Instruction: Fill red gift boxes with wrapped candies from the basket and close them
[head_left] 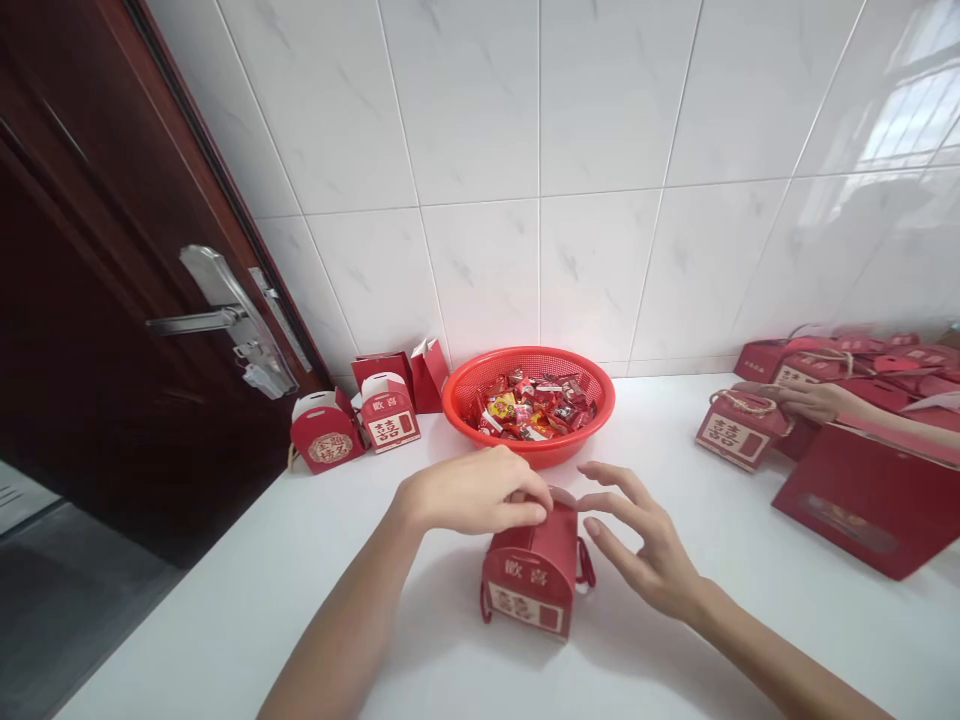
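Note:
A small red gift box [529, 570] with a rounded top, gold and white Chinese characters and dark red cord at its sides stands upright in front of me. My left hand [487, 490] bends over its top, thumb and fingers closed on the lid; the fingertips are partly hidden. On the box's right side, my right hand [637, 540] has its fingers spread, the tips at or very near the upper edge. It holds nothing. Just behind the box is a red plastic basket [529, 455] of wrapped candies [536, 405].
Two more gift boxes [388, 412] and red paper bags [429, 375] stand back left. At right, another person's hand [810, 400] touches a box with a rope handle [735, 430], beside a large red bag [870, 500] and several boxes. A tiled wall backs the white table [420, 640].

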